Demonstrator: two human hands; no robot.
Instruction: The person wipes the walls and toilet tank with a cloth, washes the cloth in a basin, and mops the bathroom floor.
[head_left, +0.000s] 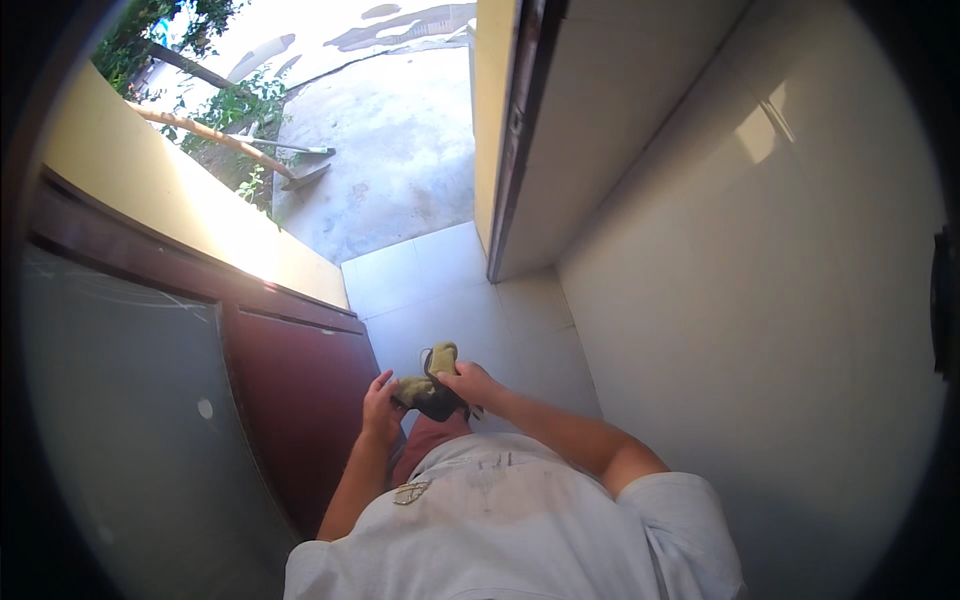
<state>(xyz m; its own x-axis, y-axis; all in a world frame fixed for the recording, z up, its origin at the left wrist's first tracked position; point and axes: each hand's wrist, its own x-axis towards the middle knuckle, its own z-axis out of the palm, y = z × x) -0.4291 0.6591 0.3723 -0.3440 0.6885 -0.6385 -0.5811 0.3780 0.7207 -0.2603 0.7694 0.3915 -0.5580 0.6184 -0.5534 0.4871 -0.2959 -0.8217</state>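
Observation:
Two soft olive-green parts with black about them, seemingly one fabric item or a pair (439, 401), are held in front of my waist. What exactly it is, I cannot tell. My right hand (471, 382) pinches the upper olive part, with the thumb laid across it. A thin dark loop stands out beside that part. On the other side, my left hand (382, 409) holds the lower olive part by its edge, its index finger raised. The black portion hangs between both hands, above my reddish shorts (431, 442).
A dark red door (292, 390) with a grey panel stands open on the left. A tiled wall (735, 300) rises on the right. Beyond the tiled threshold (420, 277) lies a concrete slab (382, 150). A wooden-handled hoe (217, 135) leans at its left, near plants (247, 105).

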